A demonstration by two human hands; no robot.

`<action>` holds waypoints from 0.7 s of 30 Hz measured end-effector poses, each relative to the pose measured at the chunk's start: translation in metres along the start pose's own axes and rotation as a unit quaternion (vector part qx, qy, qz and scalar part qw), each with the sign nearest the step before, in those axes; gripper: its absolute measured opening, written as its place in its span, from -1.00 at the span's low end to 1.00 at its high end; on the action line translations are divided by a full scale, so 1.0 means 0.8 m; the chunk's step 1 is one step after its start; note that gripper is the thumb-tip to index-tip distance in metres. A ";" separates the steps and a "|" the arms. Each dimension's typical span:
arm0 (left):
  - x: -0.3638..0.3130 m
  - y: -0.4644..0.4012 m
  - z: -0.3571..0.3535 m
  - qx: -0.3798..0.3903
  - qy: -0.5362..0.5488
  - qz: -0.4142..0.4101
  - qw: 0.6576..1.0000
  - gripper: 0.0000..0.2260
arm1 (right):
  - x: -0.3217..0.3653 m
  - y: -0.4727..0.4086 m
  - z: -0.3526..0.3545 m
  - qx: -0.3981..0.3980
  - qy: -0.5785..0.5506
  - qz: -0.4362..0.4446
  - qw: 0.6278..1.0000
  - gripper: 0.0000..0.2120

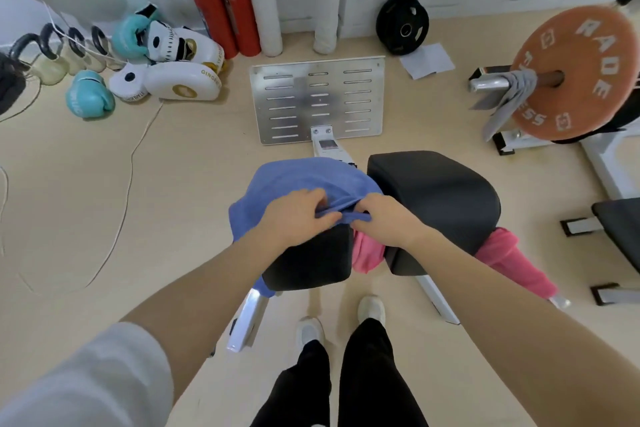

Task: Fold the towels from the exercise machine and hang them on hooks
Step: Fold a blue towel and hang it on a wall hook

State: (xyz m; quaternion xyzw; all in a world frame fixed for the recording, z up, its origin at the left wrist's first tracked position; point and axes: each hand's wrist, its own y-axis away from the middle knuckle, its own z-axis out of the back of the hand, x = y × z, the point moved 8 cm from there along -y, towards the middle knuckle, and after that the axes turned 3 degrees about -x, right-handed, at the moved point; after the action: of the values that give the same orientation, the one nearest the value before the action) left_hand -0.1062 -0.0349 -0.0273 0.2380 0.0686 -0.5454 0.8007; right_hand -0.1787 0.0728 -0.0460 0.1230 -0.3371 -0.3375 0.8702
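Both my hands pinch the blue towel's near edge: left hand (298, 215), right hand (388, 222). Blue towel (298, 180) drapes over the left black pad (311, 260) of the machine. Pink towel (367, 253) is wedged between the pads. Risk: lifting unevenly could snag the blue cloth, or drag the pink one onto the floor (104, 201).

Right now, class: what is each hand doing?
Left hand: pinching the blue towel.
Right hand: gripping the same blue towel.
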 end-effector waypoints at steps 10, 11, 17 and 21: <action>-0.021 -0.010 -0.031 0.001 -0.131 -0.042 0.991 -0.75 | -0.010 0.023 0.047 -0.161 0.272 0.003 0.949 -0.81; -0.020 -0.008 -0.032 0.004 -0.132 -0.041 0.990 -0.74 | -0.006 0.024 0.051 -0.171 0.287 0.022 0.942 -0.82; -0.016 -0.004 -0.034 0.008 -0.138 -0.017 0.990 -0.77 | -0.023 0.028 0.077 -0.209 0.177 -0.008 0.962 -0.81; -0.014 0.001 -0.035 -0.004 -0.091 -0.015 0.996 -0.78 | -0.086 0.034 0.087 -0.177 0.004 -0.180 0.968 -0.76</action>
State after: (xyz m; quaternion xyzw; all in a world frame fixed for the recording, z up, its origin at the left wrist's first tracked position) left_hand -0.1060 -0.0130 -0.0473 0.1831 0.0014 -0.5767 0.7962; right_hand -0.2493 0.1395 -0.0168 0.0273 -0.2413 -0.5426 0.8041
